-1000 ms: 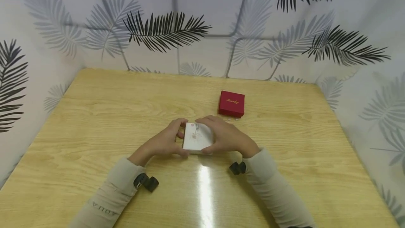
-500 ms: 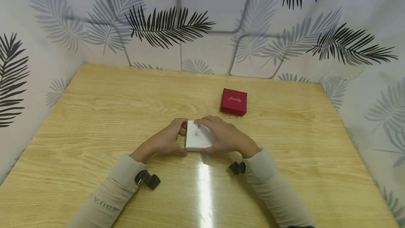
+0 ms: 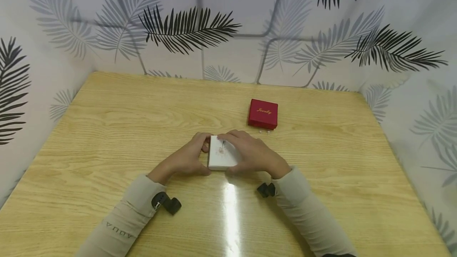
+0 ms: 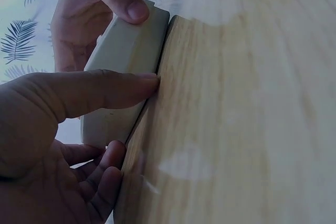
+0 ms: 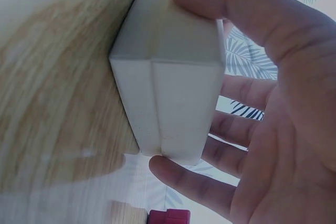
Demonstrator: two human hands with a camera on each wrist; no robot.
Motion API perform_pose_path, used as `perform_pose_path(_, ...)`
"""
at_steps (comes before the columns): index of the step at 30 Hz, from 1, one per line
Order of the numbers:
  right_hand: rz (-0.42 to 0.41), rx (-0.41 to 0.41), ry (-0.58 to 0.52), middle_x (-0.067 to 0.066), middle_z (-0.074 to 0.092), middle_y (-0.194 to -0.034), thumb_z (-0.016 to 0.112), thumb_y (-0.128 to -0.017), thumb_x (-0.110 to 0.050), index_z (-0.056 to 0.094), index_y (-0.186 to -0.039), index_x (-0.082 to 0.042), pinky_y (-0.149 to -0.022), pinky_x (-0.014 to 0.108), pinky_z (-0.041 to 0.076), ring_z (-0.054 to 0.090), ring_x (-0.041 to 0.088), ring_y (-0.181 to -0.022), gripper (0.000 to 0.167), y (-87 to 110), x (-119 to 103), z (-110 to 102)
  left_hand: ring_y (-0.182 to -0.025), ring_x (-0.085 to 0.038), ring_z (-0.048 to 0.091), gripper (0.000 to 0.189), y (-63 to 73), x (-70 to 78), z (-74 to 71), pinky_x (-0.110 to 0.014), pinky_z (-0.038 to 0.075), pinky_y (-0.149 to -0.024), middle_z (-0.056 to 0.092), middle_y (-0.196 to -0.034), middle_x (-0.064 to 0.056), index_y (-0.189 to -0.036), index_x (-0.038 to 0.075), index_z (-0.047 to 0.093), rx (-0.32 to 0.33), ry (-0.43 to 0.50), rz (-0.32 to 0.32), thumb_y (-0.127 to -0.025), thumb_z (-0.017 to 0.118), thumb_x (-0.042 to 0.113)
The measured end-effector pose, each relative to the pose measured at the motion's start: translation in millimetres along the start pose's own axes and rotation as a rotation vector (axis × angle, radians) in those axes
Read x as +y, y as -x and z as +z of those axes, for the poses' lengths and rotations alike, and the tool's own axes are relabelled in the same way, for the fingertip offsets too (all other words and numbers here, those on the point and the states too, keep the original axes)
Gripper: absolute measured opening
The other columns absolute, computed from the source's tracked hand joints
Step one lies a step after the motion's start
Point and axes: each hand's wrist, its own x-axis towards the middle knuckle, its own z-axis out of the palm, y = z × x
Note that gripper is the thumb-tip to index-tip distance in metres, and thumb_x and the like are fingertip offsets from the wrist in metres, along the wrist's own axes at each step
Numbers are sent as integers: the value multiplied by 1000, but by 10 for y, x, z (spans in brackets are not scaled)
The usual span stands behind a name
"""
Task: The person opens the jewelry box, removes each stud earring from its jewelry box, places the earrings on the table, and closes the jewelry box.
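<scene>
The left hand (image 3: pixel 188 157) and right hand (image 3: pixel 251 154) pinch a square white cardboard box (image 3: pixel 219 159), at seven o'clock from the square red box (image 3: pixel 263 114). Right fingers now hide more white top, likely holding tighter.

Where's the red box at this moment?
In the head view, the red box sits on the wooden table slightly right of centre, beyond the right hand, with two tiny pale items just in front of its near edge.

White box (image 3: pixel 220 154) partly behind the hands (image 3: pixel 187 158) (image 3: pixel 252 153), 2 specks (image 3: pixel 269 132) too small for identification
</scene>
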Motion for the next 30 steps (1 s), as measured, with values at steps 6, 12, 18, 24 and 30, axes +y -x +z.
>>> perform_pose_path(6,1,2,2,5,52,-143,85,-74,-33,45,-148,-21,-84,39,52,53,21,-117,85,-8,10,-10,-121,-26,46,103,-12,-13,-3,-40,45,-100,38,-143,-13,-154,3,22,9,-20,5,-73,86,6)
perform_pose_path(12,-30,27,2,6,54,-141,85,-74,-33,47,-147,-19,-87,38,52,53,22,-119,84,-3,23,-15,-121,-26,46,103,-17,-11,12,-41,45,-101,38,-143,-12,-155,2,20,14,-19,5,-75,85,6)
perform_pose_path(18,-54,44,-4,6,54,-141,85,-73,-32,47,-145,-18,-87,38,51,53,22,-119,82,2,37,-13,-122,-28,45,103,-5,11,20,-44,44,-102,38,-143,-13,-155,2,20,19,-5,7,-75,84,6)
perform_pose_path(24,-67,43,-23,7,53,-141,85,-73,-30,47,-145,-19,-90,39,51,53,22,-120,82,7,52,-15,-122,-27,44,103,-7,19,23,-43,44,-102,38,-143,-13,-155,1,20,18,-16,9,-75,85,7)
perform_pose_path(30,-60,42,-39,6,53,-141,85,-73,-30,47,-145,-20,-92,40,50,52,22,-120,82,16,48,-29,-119,-25,43,104,-20,1,33,-40,42,-101,39,-139,-13,-155,1,20,21,-23,0,-74,85,9)
